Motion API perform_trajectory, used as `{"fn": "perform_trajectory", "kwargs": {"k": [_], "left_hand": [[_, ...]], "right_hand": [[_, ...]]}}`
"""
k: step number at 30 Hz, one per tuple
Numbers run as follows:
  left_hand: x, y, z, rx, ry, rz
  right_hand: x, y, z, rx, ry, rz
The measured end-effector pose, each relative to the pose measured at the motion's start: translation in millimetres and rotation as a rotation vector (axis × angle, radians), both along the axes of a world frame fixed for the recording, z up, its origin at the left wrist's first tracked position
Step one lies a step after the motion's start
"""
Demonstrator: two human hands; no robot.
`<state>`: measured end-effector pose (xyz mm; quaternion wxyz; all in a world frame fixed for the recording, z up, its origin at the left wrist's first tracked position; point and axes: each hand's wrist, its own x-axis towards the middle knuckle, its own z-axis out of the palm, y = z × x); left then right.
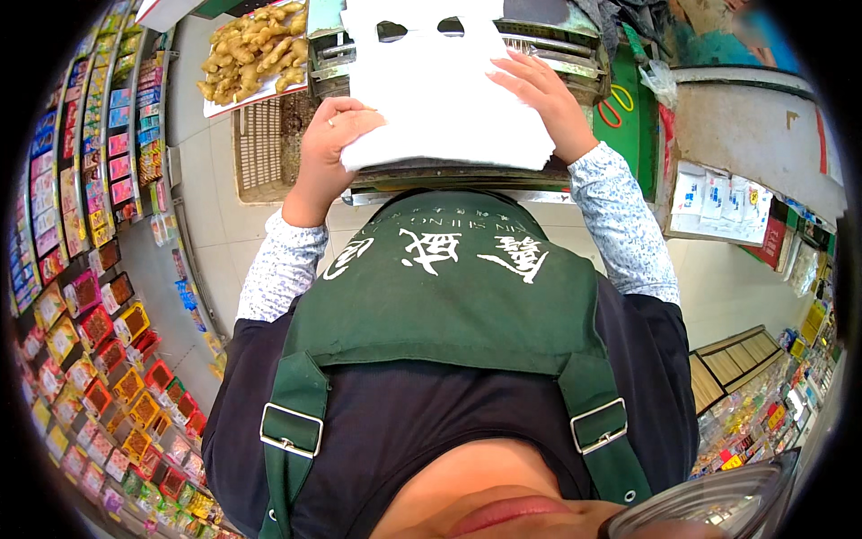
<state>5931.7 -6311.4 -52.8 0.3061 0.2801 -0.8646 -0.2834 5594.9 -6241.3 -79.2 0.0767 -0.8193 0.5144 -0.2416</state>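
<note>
Over the near part of a dark, worn metal-framed table [552, 18], directly ahead of the apron [449, 287]: a broad white stack [449, 99], apparently thin film or sheets folded in layers, with two dark openings toward its far end. Whether its near edge rests on the frame or is lifted slightly clear cannot be told from this angle.

Left hand [337, 144]: at the left edge near the close corner, fingers bent in and drawn together, appearing to pinch the white material. Right hand [543, 99]: at the right edge, fingers extended with small gaps, tips lying on the upper face. Thumb hidden; cannot tell whether it clamps from beneath.

Handling estimate: light for its area, soft, floppy, probably slippery between layers. Likely to sag or fan out if taken from one side only; a single layer could tear or crease under a hard pull. Best hold judged to be both side edges at once, thumbs above, fingers under, whole thickness gathered.

Surroundings: ginger [256, 49] heaped at far left, above a beige slatted crate [260, 148]; red and yellow looped handles, scissors-like [614, 108], to the right.
</note>
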Motion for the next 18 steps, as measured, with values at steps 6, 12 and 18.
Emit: {"fn": "perform_trajectory", "kwargs": {"k": [6, 12, 18], "left_hand": [[12, 7, -16, -0.151, -0.124, -0.064], [2, 0, -69, -0.003, -0.183, 0.198], [-6, -12, -82, 0.515, 0.132, 0.188]], "right_hand": [[0, 8, -23, 0.089, -0.127, 0.117], [3, 9, -23, 0.174, -0.19, 0.077], [-2, 8, -27, 0.239, -0.346, 0.045]]}}
